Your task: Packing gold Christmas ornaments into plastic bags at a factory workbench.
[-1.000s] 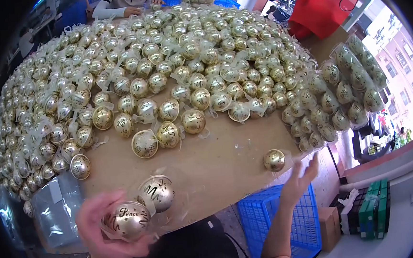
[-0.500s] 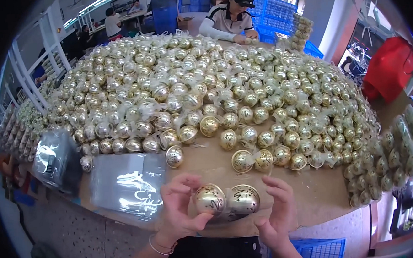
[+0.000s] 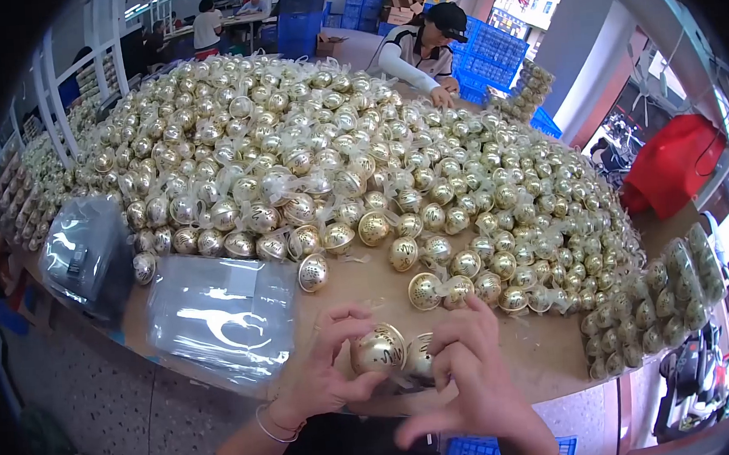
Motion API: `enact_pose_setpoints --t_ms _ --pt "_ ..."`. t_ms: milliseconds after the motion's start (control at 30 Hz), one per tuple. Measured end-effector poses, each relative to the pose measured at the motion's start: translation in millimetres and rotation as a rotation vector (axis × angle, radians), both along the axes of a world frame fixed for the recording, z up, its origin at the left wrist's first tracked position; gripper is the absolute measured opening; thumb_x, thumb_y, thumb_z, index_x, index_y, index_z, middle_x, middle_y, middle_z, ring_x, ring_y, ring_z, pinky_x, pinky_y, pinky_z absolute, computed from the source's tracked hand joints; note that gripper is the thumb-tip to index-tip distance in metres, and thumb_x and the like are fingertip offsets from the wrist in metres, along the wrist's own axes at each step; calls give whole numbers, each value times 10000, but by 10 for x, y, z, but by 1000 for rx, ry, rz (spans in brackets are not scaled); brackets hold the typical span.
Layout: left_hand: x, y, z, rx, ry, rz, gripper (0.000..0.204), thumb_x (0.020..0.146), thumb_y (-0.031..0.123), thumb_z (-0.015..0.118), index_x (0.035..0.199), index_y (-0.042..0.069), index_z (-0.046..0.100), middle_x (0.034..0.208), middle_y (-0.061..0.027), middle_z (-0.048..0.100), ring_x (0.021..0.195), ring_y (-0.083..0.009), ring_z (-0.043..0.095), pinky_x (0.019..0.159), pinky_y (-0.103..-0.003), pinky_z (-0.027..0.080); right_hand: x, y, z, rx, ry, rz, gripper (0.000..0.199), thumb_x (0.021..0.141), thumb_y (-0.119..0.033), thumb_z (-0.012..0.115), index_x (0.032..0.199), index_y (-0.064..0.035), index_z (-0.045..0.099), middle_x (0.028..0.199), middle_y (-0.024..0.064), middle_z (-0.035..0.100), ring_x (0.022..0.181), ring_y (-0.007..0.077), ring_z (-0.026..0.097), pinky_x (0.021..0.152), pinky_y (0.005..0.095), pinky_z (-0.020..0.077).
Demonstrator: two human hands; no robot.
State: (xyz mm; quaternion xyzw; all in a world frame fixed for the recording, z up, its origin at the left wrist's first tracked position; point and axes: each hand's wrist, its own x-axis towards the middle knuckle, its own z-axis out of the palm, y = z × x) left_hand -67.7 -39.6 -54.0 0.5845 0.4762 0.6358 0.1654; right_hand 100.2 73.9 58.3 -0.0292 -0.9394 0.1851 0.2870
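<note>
My left hand [image 3: 328,365] curls its thumb and fingers around a shiny gold ball [image 3: 379,347] with dark markings and a raised rim. Right beside it sits a second gold ball [image 3: 420,357], partly covered by my right hand [image 3: 472,372]. That hand's fingers bend over the second ball's right side, its thumb is spread well away, and nothing is gripped in it. Both balls are low over the near edge of the brown tabletop [image 3: 344,301]. Just beyond my hands lie loose gold balls, among them one [image 3: 313,273] ahead of my left hand.
A huge heap of gold balls in clear wrapping [image 3: 274,141] covers the table. Flat clear plastic bags [image 3: 218,314] lie at left, beside another bag stack [image 3: 85,251]. Packed balls [image 3: 649,309] stand at right. A co-worker [image 3: 424,50] works across the table.
My right hand has moved left and turned over the second ball, now hiding much of it. The left hand stays around the first ball. The view has shifted slightly.
</note>
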Motion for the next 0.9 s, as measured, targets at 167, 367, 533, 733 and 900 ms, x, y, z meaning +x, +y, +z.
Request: enact_pose_setpoints --t_ms 167,367,533,733,900 --pt "42 44 -48 48 -171 -25 619 773 98 726 1289 124 385 1267 -134 366 1152 -227 463 967 -380 432 122 215 -202 312 215 -56 109 893 -120 581 885 -28 523 949 120 569 924 268 575 963 479 416" --pt "33 -20 -49 103 -136 -61 603 738 46 723 1259 98 424 1295 -130 373 1175 -236 462 996 -376 410 252 214 -595 -432 568 -162 496 963 -431 452 1116 34 531 1181 202 553 1101 306 550 985 398 410" --pt "72 -113 222 23 25 -30 353 807 94 640 1153 66 575 1261 -165 443 1160 -290 496 999 -393 399 253 -1 -792 -562 279 -103 601 829 -479 669 1121 42 613 1225 201 573 1069 286 595 838 364 499" --pt "308 -134 311 28 169 138 256 881 124 555 1110 14 588 1190 -186 488 1032 -278 544 905 -382 445 293 -131 -831 -715 314 -80 354 915 -249 582 1116 43 589 1270 252 509 1136 349 546 953 415 440" --pt "360 -99 278 -60 47 228 284 853 11 524 1137 -8 517 1134 -187 530 1026 -271 545 900 -368 440 152 -7 -608 -1179 286 -55 467 869 -145 608 1290 -48 430 1288 163 376 1103 259 496 909 381 454"
